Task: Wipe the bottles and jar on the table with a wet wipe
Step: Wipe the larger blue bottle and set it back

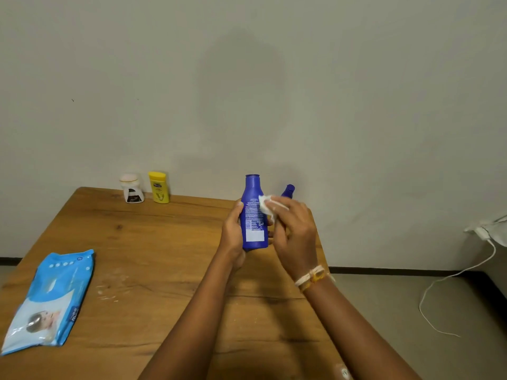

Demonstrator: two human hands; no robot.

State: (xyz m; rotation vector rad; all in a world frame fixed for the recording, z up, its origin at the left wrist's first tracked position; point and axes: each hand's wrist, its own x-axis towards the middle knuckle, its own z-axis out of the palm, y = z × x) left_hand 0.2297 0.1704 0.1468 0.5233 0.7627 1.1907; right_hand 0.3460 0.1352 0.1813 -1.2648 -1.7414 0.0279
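My left hand (233,234) grips a tall blue bottle (254,215) upright above the wooden table (142,250), label side toward me. My right hand (295,234) holds a folded white wet wipe (266,204) against the bottle's right shoulder. Behind my right hand the top of a second blue bottle (288,191) shows; its body is hidden. At the table's far edge by the wall stand a white jar (132,188) with a pale lid and, to its right, a yellow bottle (158,187).
A blue pack of wet wipes (50,300) lies flat at the table's front left. Pale smears mark the wood beside it. On the floor to the right a white cable (450,278) runs from a plug near a grey furniture edge.
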